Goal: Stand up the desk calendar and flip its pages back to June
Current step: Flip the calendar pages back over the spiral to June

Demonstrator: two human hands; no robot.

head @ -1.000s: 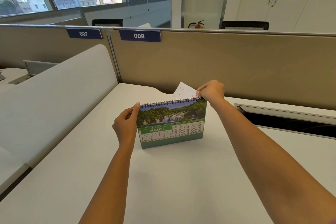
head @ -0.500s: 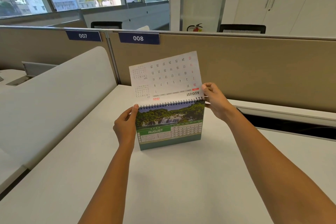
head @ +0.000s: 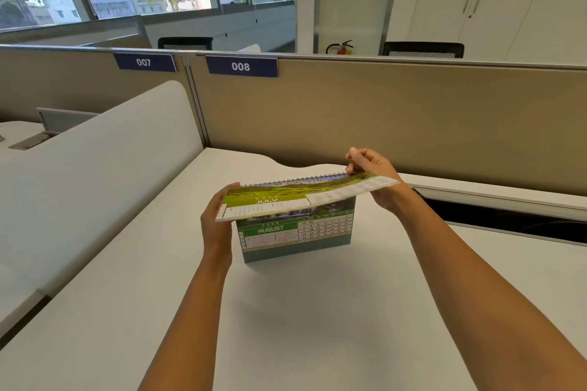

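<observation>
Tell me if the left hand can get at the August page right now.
Probably not easily: the July page hangs almost flat over the August page, and the left hand is at the calendar's left edge, steadying it.

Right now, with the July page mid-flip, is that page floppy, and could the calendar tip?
The July page probably flexes: it bows slightly between the left hand and right hand. The desk calendar looks light, so it may tip if the hands let go.

Green desk calendar [head: 295, 232], white "AUGUST" lettering; yellow-green July page [head: 286, 197] above; white desk [head: 317, 327]; tan partition [head: 413, 120] at twelve o'clock.
</observation>
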